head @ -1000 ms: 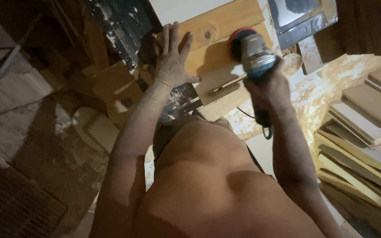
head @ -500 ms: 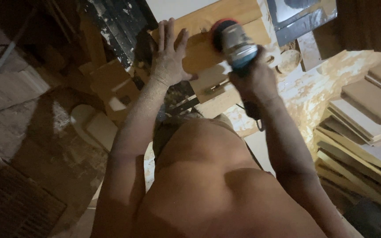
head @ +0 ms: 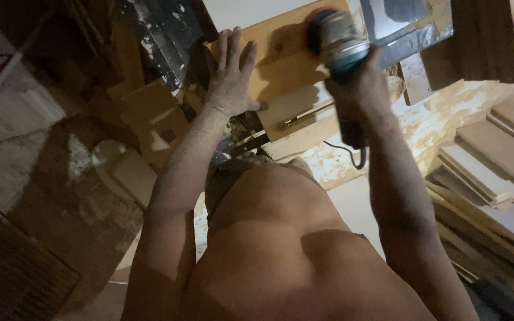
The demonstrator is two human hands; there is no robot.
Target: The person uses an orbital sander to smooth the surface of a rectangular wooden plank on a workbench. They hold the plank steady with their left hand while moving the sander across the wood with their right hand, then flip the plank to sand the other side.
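A: Left hand [head: 228, 80]?

B: Laid flat, fingers spread wide, palm pressed on the board [head: 281, 59]. It closes on nothing; it only bears down on the wood.

A: Right hand [head: 361, 86]?

B: Its grip is wrapped fully around the body of a sander [head: 335, 41], fingers curled tight. A dark cord [head: 352, 156] hangs from the tool below that hand.

A: Where does the sander sit?

B: Above the right hand, its round head touching the board's upper right end. The head's rim shows red.

A: And the board?

B: Pale wood, tilted, lying under both hands. The left hand is on its left part, the sander on its right; the two hands are apart. What carries the board I cannot tell.

A: Surroundings?

B: Stacked planks [head: 489, 172] lie to the right of the right hand. Wood offcuts [head: 150, 113] sit left of the left hand. Floor and surfaces look dusty.
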